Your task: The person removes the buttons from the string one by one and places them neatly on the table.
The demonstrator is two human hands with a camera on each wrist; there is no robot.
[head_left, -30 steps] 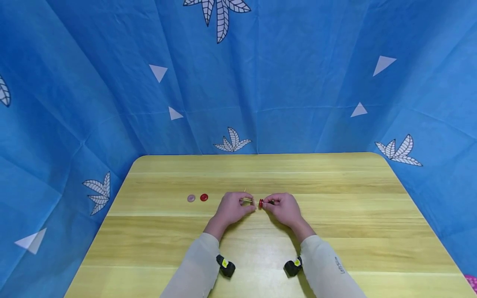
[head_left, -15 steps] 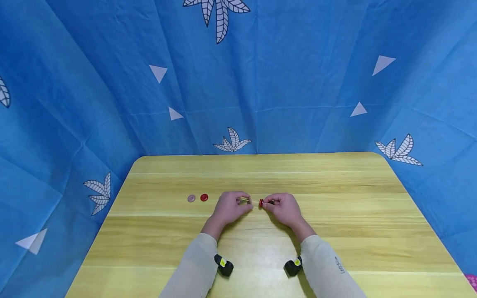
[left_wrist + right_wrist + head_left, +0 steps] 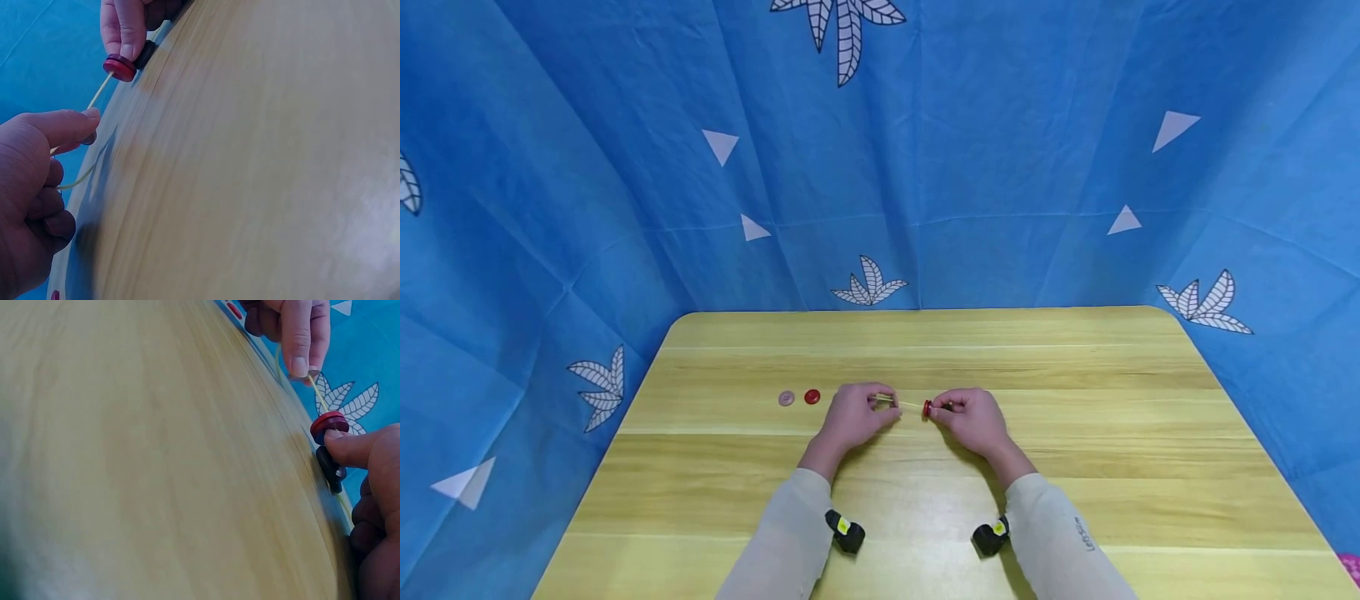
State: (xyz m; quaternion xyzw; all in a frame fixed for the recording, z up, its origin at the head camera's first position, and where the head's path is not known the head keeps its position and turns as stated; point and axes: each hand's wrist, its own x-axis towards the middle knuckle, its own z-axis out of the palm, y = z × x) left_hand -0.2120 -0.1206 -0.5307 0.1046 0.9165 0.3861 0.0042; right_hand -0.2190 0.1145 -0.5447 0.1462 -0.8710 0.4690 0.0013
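The right hand (image 3: 973, 423) pinches red buttons (image 3: 329, 425) stacked on a yellow string (image 3: 100, 91). Black buttons (image 3: 329, 467) sit on the string just behind the red ones, beside the right thumb. To the left, the left hand (image 3: 854, 421) pinches the string between thumb and forefinger, with a small button (image 3: 89, 138) partly hidden at its fingertips. The string runs straight from there to the red buttons, and a loose part curves below the left fingers.
Left of the left hand, a red button (image 3: 812, 397) and a pale pink button (image 3: 786, 398) lie on the wooden table (image 3: 1075, 517). A blue patterned cloth (image 3: 1000, 167) hangs behind the table.
The left hand has moved left, away from the right hand, and a longer stretch of string shows between them. The right hand has stayed in place.
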